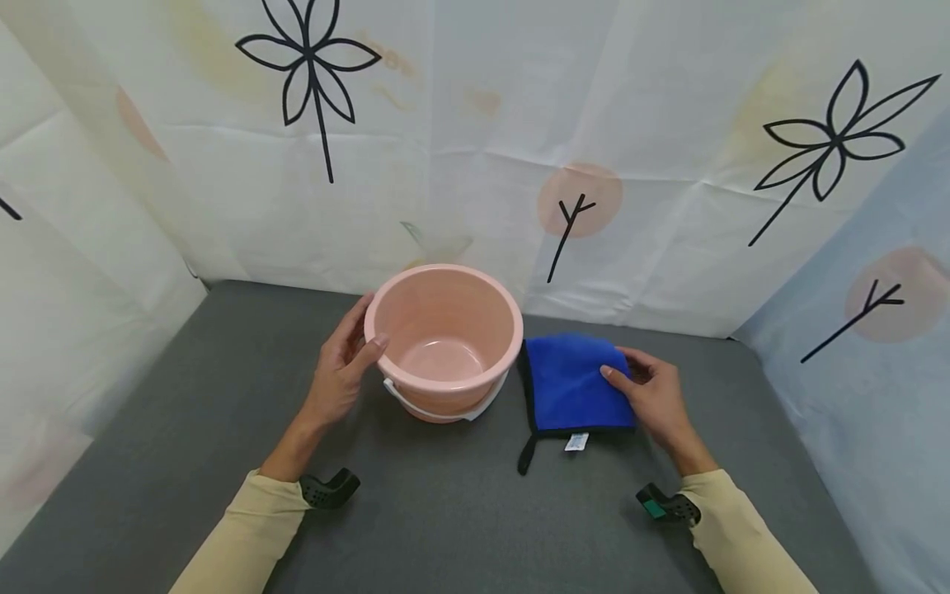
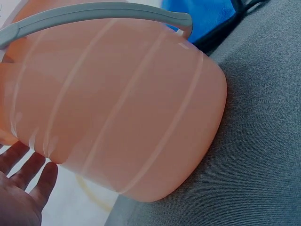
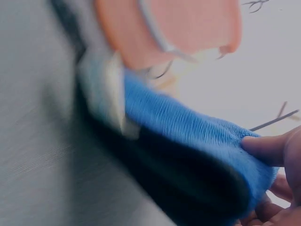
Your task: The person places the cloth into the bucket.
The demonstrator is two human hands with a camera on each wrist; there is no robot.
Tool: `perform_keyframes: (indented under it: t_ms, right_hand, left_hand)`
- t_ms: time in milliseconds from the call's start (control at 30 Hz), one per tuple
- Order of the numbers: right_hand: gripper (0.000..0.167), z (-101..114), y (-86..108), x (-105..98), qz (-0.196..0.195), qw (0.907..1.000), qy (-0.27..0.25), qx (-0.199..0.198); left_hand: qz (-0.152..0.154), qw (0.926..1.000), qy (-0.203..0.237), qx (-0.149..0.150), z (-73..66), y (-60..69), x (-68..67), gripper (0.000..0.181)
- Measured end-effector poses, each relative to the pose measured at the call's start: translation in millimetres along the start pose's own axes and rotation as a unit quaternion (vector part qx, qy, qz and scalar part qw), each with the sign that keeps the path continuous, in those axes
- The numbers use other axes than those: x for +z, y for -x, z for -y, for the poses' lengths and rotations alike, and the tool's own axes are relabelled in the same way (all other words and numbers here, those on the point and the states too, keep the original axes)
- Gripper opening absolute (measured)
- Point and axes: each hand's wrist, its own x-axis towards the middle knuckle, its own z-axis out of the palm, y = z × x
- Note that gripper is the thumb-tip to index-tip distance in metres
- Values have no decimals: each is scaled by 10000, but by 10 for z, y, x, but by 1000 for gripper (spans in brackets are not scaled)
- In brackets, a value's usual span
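A pink plastic bucket [image 1: 444, 318] stands upright on the grey surface, its white handle [image 1: 438, 415] hanging down at the near side. My left hand [image 1: 343, 367] grips the bucket's left rim, thumb over the edge and the other fingers along the outer wall. Just right of the bucket, my right hand [image 1: 653, 394] pinches the right edge of a folded blue cloth [image 1: 575, 384] between thumb and fingers. Black trim, a black loop [image 1: 526, 455] and a small white tag [image 1: 576, 442] show on the cloth. In the right wrist view this cloth [image 3: 188, 125] is partly raised and blurred.
The dark grey surface [image 1: 460, 528] extends in front of the bucket and cloth. White printed curtains [image 1: 475, 165] close off the back and both sides. Each wrist wears a dark band-mounted device, one left [image 1: 330, 489] and one right [image 1: 668, 505].
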Motion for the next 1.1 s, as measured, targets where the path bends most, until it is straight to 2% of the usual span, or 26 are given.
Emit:
perform_keyframes:
  t_ms: [167,267,400,567,733,833,1000,1100]
  right_hand:
    - [40,296,-30,-132,-348,9979,-401,-371]
    - [36,492,-66,-237,-491,9928,-937,-571]
    - [30,789,-114,-364,-634,9776,-1863,-751]
    - [31,1182,-149,-432,-915,9592,-2456,-1063]
    - [31,1518,-181,-387,-1033,9428,-2805,-1472]
    - [31,1667,-212,-311,-922,9350,-2969,-1704]
    - [31,1851,-268,-134,-788,9255,-3093,-2037]
    - [32,1934,-299,-18,-647,9253,-3060,-2146]
  left_hand:
    - [34,10000,-41,-41,2,3,5,64]
    - [50,9999,-80,-85,9,4,5,64]
    - [64,9999,-90,-106,13,3,1,63]
    - [82,9999,-94,-60,14,2,-5,64]
    - [66,9998,-190,-48,9,0,-4,64]
    - [51,9997,-237,-62,13,2,-5,64]
    - [34,9997,-241,-73,15,5,-6,64]
    - [38,9997,-236,-60,10,6,-6,64]
